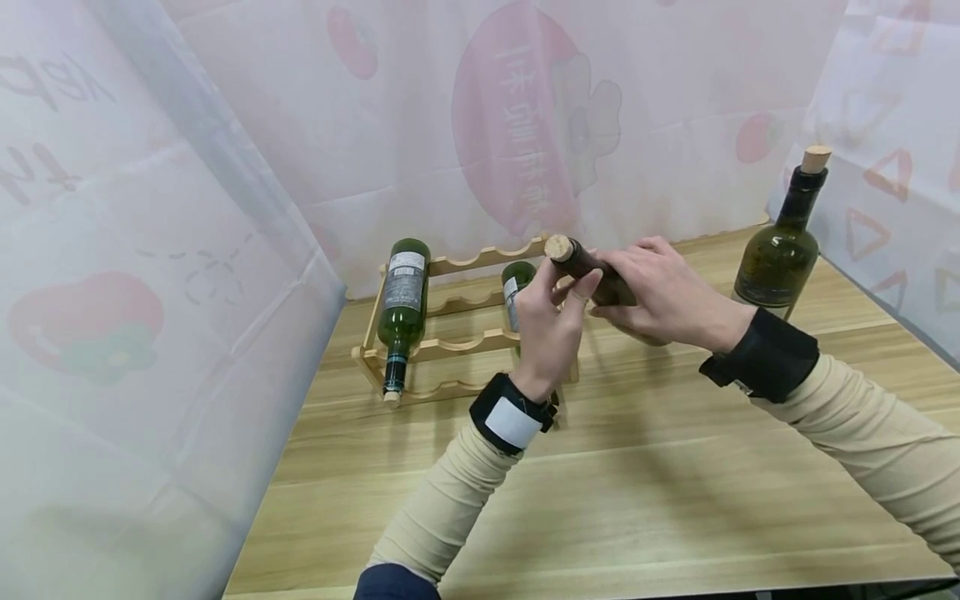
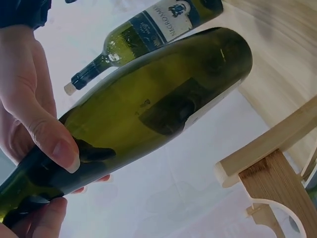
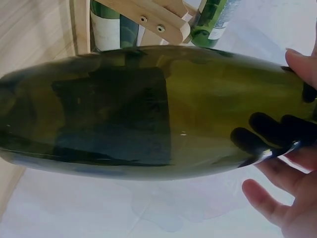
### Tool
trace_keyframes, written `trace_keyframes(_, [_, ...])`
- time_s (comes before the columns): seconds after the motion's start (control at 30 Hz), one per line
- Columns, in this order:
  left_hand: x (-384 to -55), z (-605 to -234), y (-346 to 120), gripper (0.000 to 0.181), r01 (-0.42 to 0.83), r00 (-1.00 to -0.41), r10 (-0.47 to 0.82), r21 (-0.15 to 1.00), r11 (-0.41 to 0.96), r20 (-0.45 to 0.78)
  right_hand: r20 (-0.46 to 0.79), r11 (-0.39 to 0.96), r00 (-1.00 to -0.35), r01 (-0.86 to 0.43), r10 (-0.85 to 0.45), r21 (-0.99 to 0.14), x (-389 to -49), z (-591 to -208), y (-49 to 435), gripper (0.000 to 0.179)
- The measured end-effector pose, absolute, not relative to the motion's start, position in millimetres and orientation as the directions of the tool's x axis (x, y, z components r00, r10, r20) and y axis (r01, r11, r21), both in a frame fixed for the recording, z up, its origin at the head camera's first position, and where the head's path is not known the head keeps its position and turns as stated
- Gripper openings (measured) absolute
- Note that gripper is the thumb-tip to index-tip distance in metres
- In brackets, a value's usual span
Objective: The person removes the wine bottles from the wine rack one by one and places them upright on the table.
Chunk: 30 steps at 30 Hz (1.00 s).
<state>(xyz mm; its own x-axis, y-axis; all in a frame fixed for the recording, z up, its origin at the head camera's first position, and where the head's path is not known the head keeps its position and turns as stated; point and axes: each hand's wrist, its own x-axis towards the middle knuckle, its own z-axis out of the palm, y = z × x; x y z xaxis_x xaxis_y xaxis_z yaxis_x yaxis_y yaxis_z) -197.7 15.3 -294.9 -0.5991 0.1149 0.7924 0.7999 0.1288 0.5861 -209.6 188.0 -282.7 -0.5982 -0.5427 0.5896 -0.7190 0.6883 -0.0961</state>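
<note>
Bottle [image 3: 148, 114], neck clamped by left hand [image 1: 551, 323] and right hand [image 1: 663, 292], is best being steadied near the rack's [image 1: 491, 341] right edge.

Held bottle [image 1: 617, 290]: partly behind right hand [image 1: 663, 292]
Second racked bottle [image 1: 516, 285]: partly behind left hand [image 1: 549, 329]
Right sleeve [image 1: 870, 437]: cut off

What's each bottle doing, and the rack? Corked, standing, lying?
Held green glass bottle: corked, tilted, in left hand and right hand.
Pale wooden rack: holding two lying bottles.
Leftmost labelled green glass bottle: corked, lying.
Half-hidden green glass bottle: lying, cork not visible.
Rightmost green glass bottle: corked, upright.
</note>
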Motion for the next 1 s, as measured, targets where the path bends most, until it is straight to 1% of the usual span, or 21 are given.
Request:
trace_keyframes(0.23, [-196.6, -288.6, 15.4, 0.023, 0.710, -0.704, 0.070, 0.699, 0.078, 0.707, 0.567, 0.693, -0.604, -0.717, -0.561, -0.078, -210.4, -281.5, 186.6, 0.056])
trace_keyframes(0.37, [-184.3, -274.4, 13.4, 0.020, 0.672, -0.740, 0.061, 0.736, 0.080, 0.669, 0.554, 0.695, -0.612, -0.714, -0.565, -0.080, -210.9, -281.2, 186.4, 0.057])
trace_keyframes(0.47, [-175.8, -264.3, 11.9, 0.019, 0.656, -0.755, 0.065, 0.750, 0.082, 0.653, 0.544, 0.697, -0.620, -0.712, -0.565, -0.087, -211.1, -280.3, 186.1, 0.058])
trace_keyframes(0.53, [-176.0, -262.8, 11.6, 0.019, 0.648, -0.762, 0.068, 0.758, 0.077, 0.644, 0.539, 0.699, -0.624, -0.709, -0.565, -0.088, -211.4, -279.9, 186.2, 0.059])
trace_keyframes(0.77, [-200.9, -283.3, 14.4, 0.021, 0.639, -0.769, 0.063, 0.765, 0.074, 0.636, 0.532, 0.704, -0.628, -0.705, -0.568, -0.081, -211.4, -279.6, 187.5, 0.056])
trace_keyframes(0.9, [-205.3, -287.6, 14.2, 0.021, 0.641, -0.767, 0.064, 0.764, 0.068, 0.638, 0.510, 0.714, -0.650, -0.694, -0.564, -0.095, -210.1, -279.1, 188.2, 0.054])
trace_keyframes(1.0, [-206.1, -288.3, 14.0, 0.022, 0.630, -0.776, 0.067, 0.774, 0.053, 0.627, 0.492, 0.722, -0.665, -0.685, -0.562, -0.100, -209.6, -278.4, 188.6, 0.054])
